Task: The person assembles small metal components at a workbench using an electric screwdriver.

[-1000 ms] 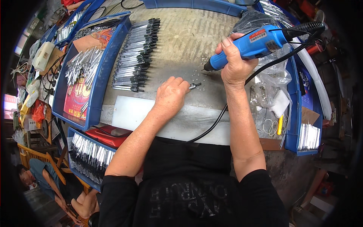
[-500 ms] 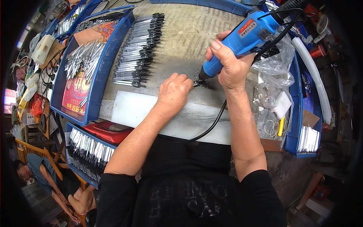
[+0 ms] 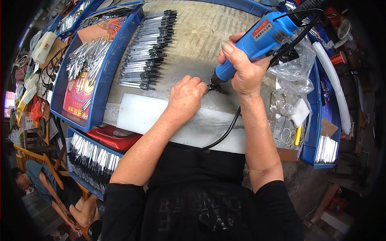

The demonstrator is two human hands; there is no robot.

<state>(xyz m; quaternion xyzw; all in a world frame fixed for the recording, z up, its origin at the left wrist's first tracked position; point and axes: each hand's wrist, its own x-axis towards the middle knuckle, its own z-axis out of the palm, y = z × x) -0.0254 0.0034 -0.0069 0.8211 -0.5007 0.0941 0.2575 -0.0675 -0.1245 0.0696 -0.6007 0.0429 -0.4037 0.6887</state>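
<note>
My right hand (image 3: 246, 66) is wrapped round a blue electric screwdriver (image 3: 257, 38), tilted with its dark nose (image 3: 216, 79) down at the tabletop. Right beside that nose, my left hand (image 3: 186, 93) has its fingers curled and pressed together on a small piece, of which only the black end (image 3: 210, 87) shows. The rest of it is hidden under the fingers. To the left of my hands lies a long row of slim silver pieces with black ends (image 3: 148, 50), side by side on the worktable (image 3: 197, 48).
A blue tray (image 3: 98, 96) with loose silver strips stands on the left, another blue tray (image 3: 72, 160) of packed pieces below it. On the right are clear plastic bags (image 3: 295, 68), a yellow-handled tool (image 3: 298, 135) and a blue bin (image 3: 309, 150). A black cable (image 3: 225, 134) loops near my right forearm. A person (image 3: 44, 180) sits lower left.
The view has shifted slightly. The screwdriver's nose stays beside my left fingers, and less of the black end shows now. Both hands keep their grip.
</note>
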